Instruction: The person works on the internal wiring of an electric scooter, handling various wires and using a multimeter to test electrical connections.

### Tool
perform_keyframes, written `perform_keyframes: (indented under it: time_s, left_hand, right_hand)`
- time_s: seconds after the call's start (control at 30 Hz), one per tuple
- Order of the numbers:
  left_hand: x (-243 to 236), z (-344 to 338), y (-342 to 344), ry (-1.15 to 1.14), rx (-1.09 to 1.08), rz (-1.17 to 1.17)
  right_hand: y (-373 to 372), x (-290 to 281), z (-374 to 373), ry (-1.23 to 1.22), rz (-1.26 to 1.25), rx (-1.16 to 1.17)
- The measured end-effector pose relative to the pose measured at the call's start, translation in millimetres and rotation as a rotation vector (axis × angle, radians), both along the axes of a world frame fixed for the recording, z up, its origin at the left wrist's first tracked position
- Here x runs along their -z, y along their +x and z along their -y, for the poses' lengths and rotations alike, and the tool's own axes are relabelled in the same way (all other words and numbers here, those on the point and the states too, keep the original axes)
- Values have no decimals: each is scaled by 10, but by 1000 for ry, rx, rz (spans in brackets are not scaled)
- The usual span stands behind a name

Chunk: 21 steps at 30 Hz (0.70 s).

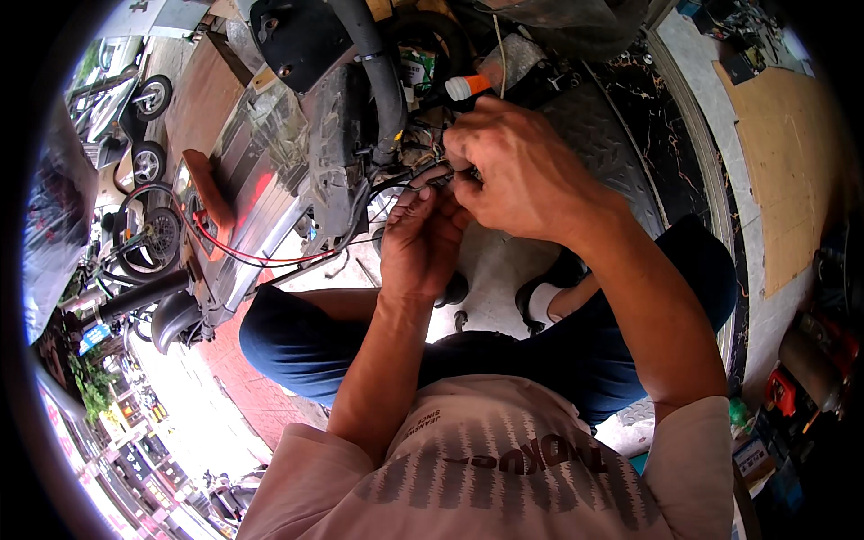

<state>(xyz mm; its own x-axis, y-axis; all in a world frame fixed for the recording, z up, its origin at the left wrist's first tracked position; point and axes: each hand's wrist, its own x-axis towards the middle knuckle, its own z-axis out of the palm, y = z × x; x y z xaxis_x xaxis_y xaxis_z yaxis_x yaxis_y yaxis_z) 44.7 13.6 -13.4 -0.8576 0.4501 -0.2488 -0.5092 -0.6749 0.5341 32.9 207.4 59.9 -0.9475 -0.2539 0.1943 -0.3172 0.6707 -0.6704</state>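
My left hand (418, 243) is closed on thin wires at the scooter's exposed wiring (416, 135), its thumb and fingertips raised. My right hand (508, 171) is bent over the same spot with fingers curled and touching the left one's fingertips; what it pinches is too small to make out. Beside them runs a thick dark tube (369, 54) of the scooter's front. A clear bottle or bag with an orange-and-white cap (466, 86) lies just above the right hand. A red cable (247, 255) loops out toward the left.
Parked two-wheelers (148, 164) stand at left by a bright street. A black textured footboard (589, 135) lies right of the wiring. Cardboard (774, 180) covers ground at right, with assorted tools (792, 378) below it. My bent legs (297, 342) flank a pale floor.
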Motion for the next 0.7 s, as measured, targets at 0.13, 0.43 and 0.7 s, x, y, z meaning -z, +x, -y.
perform_keyframes:
  time_s: [0.13,0.43,0.7]
  left_hand:
    - [-16,3,12,-9,-24,34]
    - [-44,-9,7,-37,-18,41]
    - [-4,9,11,1,-11,26]
  right_hand:
    - [0,3,-1,-6,8,-4]
    - [21,19,11,-24,-33,13]
    - [33,38,24,11,-13,8]
